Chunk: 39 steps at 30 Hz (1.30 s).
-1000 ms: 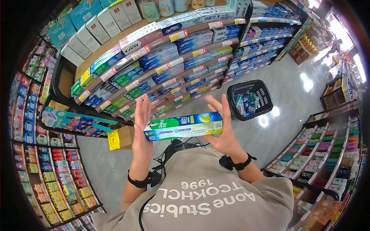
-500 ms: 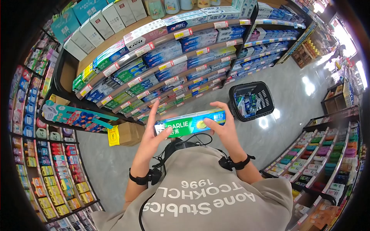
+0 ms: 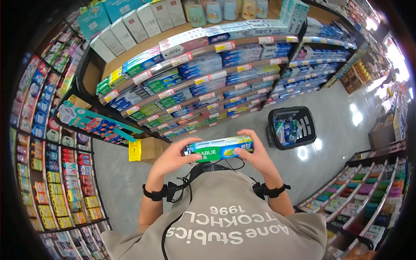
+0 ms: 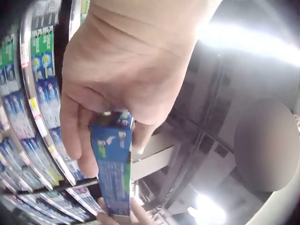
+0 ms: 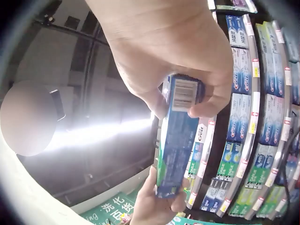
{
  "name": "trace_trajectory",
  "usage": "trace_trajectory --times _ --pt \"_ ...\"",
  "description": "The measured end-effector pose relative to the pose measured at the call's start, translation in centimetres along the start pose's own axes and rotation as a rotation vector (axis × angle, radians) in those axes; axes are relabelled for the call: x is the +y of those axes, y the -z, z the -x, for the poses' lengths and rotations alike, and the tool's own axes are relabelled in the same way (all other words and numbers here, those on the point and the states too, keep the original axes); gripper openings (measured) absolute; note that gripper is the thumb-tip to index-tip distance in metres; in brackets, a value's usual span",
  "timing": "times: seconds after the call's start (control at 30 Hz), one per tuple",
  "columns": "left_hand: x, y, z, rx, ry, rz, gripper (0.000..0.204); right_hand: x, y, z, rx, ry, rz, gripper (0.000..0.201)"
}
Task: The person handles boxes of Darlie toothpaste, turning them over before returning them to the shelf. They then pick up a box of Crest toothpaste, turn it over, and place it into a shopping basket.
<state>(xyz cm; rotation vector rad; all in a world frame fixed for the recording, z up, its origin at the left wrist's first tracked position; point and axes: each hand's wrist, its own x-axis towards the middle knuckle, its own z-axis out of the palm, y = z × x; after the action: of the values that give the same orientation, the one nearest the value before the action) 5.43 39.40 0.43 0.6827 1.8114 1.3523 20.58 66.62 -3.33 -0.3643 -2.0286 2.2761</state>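
Observation:
A green and blue Darlie toothpaste box (image 3: 219, 151) lies across the space in front of the person's chest, its green front turned up towards the head camera. The left hand (image 3: 174, 157) grips its left end, thumb on the front and fingers over the far side. At the opposite end the right hand (image 3: 256, 152) pinches it, thumb on the blue part. The left wrist view gives the blue back of the box (image 4: 112, 161) between curled fingers. A barcode end of the box (image 5: 183, 96) shows in the right wrist view.
Ahead stands a shelf rack (image 3: 208, 80) filled with toothpaste boxes. A black basket (image 3: 311, 139) with several packs inside sits on the floor (image 3: 299, 173) to the right. A cardboard box (image 3: 151, 149) with a yellow bag (image 3: 134, 150) stands left. More shelves (image 3: 65, 182) line both sides.
The toothpaste box has turned from its pale QR-code side to its green front. Both hands went from straight fingers at its ends to gripping it. The head view has shifted slightly.

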Motion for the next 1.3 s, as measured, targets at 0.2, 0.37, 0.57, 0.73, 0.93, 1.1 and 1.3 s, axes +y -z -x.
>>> trace_trajectory --times 0.2,0.37,0.57,0.73,0.93,1.1,1.3 --pt "0.1 2.9 0.3 0.018 -0.063 -0.362 0.049 0.7 -1.3 -2.2 -0.109 0.077 0.121 0.051" --pt "0.2 5.8 0.7 0.092 -0.111 -0.553 0.050 0.3 -3.3 -5.3 -0.151 0.264 0.461 0.047" --pt "-0.4 8.9 1.1 0.185 -0.171 -0.690 0.045 -0.6 -6.0 -9.5 -0.231 0.314 0.642 0.046" --pt "-1.8 12.1 1.3 0.257 -0.252 -0.933 0.041 -1.1 -9.7 -14.3 -0.358 0.288 0.704 0.046" --pt "-4.7 19.9 2.4 0.135 -0.077 -0.695 0.050 -1.8 -15.9 -21.5 -0.507 0.250 0.541 0.049" --pt "-8.8 25.5 7.1 0.392 0.057 -0.739 0.045 -1.0 -19.5 -33.3 -0.329 0.569 0.955 0.065" --pt "-13.0 29.1 12.6 0.457 0.157 -0.602 0.044 2.5 -21.0 -41.7 -0.193 0.798 1.475 0.061"
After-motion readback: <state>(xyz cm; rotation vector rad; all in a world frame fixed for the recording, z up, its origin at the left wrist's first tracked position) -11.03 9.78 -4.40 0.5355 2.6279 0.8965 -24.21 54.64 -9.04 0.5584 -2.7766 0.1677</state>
